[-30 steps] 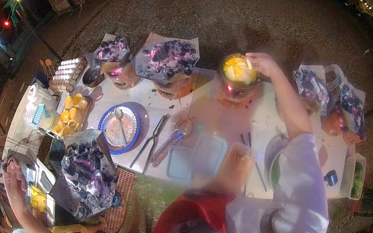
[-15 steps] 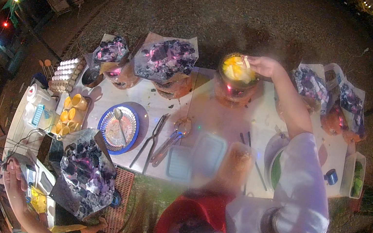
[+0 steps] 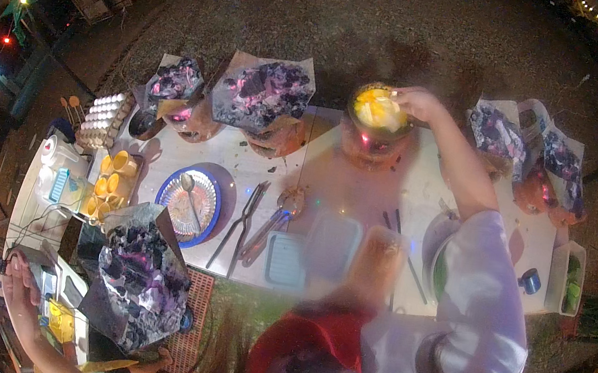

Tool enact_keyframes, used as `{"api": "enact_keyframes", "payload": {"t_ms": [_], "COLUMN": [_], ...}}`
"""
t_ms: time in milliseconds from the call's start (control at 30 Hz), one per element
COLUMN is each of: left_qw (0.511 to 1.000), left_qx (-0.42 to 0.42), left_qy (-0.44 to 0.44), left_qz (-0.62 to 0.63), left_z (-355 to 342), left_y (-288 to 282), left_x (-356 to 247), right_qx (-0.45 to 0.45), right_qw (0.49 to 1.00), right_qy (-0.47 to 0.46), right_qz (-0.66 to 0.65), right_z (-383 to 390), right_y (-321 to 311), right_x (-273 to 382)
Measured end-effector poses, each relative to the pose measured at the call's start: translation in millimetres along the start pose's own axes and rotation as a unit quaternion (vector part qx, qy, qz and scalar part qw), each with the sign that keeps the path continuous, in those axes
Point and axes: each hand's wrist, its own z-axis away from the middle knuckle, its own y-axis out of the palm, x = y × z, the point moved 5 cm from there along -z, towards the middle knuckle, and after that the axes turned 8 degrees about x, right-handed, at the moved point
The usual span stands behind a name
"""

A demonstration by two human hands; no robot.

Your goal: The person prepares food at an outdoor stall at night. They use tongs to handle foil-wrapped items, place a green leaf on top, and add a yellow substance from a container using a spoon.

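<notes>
white table, gravel beyond; right hand at far-edge pot

Left of the pot, a bare strip of table leaves room to reach through, up to the charcoal-heaped stove. Nearer the person than the pot, tongs and a pale blue container obstruct; right of it, the right forearm bars the way.
</notes>
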Motion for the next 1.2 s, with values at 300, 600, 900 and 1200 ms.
{"api": "enact_keyframes", "payload": {"t_ms": [300,600,900,1200], "left_qw": [1.0,0.995,0.996,0.994], "left_qx": [-0.017,-0.093,-0.069,-0.095], "left_qy": [-0.008,-0.014,-0.009,-0.023], "left_qz": [-0.014,-0.034,-0.052,-0.052], "left_z": [2,8,8,6], "left_y": [5,4,10,0], "left_x": [-3,-4,-10,-1], "right_qx": [-0.186,-0.206,-0.221,-0.174], "right_qw": [0.89,0.856,0.824,0.84], "right_qy": [-0.076,-0.081,-0.111,-0.113], "right_qz": [0.41,0.468,0.51,0.501], "right_z": [-1,-6,-4,-2], "right_y": [11,19,24,17], "right_x": [12,9,14,25]}}
